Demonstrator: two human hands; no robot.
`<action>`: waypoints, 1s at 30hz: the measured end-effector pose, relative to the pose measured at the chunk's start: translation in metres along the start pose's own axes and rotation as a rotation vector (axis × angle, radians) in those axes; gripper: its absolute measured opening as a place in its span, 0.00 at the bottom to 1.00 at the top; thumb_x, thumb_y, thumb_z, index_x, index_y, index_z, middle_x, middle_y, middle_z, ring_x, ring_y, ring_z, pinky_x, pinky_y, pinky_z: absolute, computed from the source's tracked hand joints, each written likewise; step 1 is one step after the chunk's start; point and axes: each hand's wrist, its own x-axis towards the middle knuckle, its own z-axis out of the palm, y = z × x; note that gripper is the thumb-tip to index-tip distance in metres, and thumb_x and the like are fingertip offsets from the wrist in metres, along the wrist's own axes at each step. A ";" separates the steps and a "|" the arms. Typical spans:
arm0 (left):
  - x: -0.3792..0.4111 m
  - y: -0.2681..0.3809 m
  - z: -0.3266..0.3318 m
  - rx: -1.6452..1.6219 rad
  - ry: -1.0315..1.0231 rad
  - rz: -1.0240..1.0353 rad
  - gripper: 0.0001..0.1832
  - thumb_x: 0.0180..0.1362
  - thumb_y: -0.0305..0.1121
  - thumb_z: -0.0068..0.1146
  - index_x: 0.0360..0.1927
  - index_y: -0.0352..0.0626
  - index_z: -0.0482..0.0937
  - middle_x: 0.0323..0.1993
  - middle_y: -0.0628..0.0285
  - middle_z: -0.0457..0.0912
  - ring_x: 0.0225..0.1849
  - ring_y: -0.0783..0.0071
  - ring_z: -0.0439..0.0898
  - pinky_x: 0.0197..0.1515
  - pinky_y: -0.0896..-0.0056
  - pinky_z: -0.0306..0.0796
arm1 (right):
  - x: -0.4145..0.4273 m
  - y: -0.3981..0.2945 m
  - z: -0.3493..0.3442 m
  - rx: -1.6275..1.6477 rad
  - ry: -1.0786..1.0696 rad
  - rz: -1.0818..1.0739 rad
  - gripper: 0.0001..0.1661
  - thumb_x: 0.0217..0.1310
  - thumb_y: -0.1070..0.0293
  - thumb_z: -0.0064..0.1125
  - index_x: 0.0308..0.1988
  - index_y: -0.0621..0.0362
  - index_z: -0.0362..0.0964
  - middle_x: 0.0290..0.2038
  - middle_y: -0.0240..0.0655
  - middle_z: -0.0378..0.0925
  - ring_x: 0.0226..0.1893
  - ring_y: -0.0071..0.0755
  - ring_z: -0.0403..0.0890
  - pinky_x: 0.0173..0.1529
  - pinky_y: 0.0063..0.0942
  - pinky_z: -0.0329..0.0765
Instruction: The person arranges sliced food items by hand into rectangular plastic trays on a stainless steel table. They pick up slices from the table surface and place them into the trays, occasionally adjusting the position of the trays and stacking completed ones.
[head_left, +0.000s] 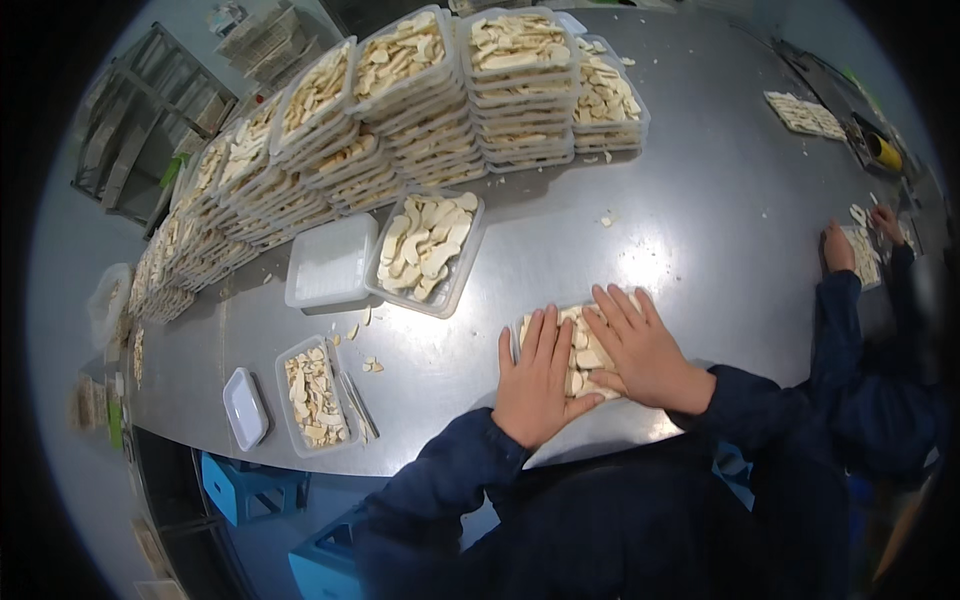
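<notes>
My left hand (531, 386) lies palm down over the left side of a clear plastic tray (514, 346) of pale sliced pieces, possibly mushroom. Flat on the right side of the same tray rests my right hand (649, 360), its fingers spread. Between the two hands, pale slices (589, 358) show in a packed layer; the rest are hidden under my palms. Neither hand grips anything. Up and to the left, a larger clear tray (450, 300) carries loose, curved slices (426, 238), its corner against a stack of empty translucent trays (332, 262).
Tall stacks of filled trays (435, 127) line the far side of the steel table (697, 225). At left are a tray of small scraps (311, 394), metal tweezers (358, 405) and a white tray (245, 409). On the right, another person's hands (838, 247) work over a tray. Blue stools (247, 487) stand below.
</notes>
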 end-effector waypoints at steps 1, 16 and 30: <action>-0.004 -0.002 -0.004 -0.036 0.018 -0.028 0.53 0.53 0.65 0.55 0.71 0.34 0.56 0.73 0.42 0.52 0.75 0.47 0.47 0.69 0.30 0.41 | -0.001 -0.003 -0.003 0.011 -0.023 0.010 0.47 0.57 0.44 0.58 0.65 0.66 0.59 0.69 0.55 0.54 0.71 0.57 0.54 0.71 0.57 0.48; -0.009 -0.160 -0.016 -0.857 0.559 -1.022 0.18 0.59 0.41 0.62 0.36 0.32 0.76 0.20 0.57 0.81 0.18 0.74 0.80 0.22 0.73 0.73 | 0.122 0.172 0.029 2.043 0.104 0.552 0.32 0.72 0.51 0.45 0.62 0.66 0.59 0.57 0.53 0.72 0.55 0.45 0.76 0.55 0.38 0.77; 0.057 -0.099 -0.036 -0.537 0.662 -0.477 0.09 0.57 0.27 0.63 0.35 0.36 0.74 0.29 0.63 0.78 0.27 0.75 0.79 0.28 0.74 0.72 | 0.080 0.215 0.013 1.847 0.422 0.519 0.26 0.69 0.58 0.54 0.60 0.61 0.63 0.52 0.42 0.72 0.47 0.36 0.78 0.45 0.33 0.80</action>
